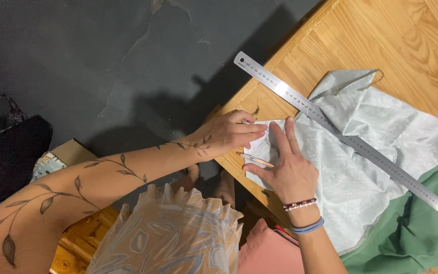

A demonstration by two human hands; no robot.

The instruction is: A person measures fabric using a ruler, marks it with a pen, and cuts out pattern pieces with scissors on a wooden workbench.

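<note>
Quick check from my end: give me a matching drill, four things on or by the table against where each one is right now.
Things:
1. steel ruler
2. pen
3. green cloth
4. left hand

Places:
A. under the pale cloth, at the lower right
B. lying slantwise across the pale cloth
C. flat on the pale cloth's corner by the table edge
D. by the thumb of the right hand

Pairs: 1-B, 2-D, 3-A, 4-C

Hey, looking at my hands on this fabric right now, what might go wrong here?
The metal ruler lies loose across the pale fabric, overhanging the table edge; a nudge might shift it. Left hand and right hand press only the fabric's corner, so the rest could creep. The pen near the edge might roll off.
</note>
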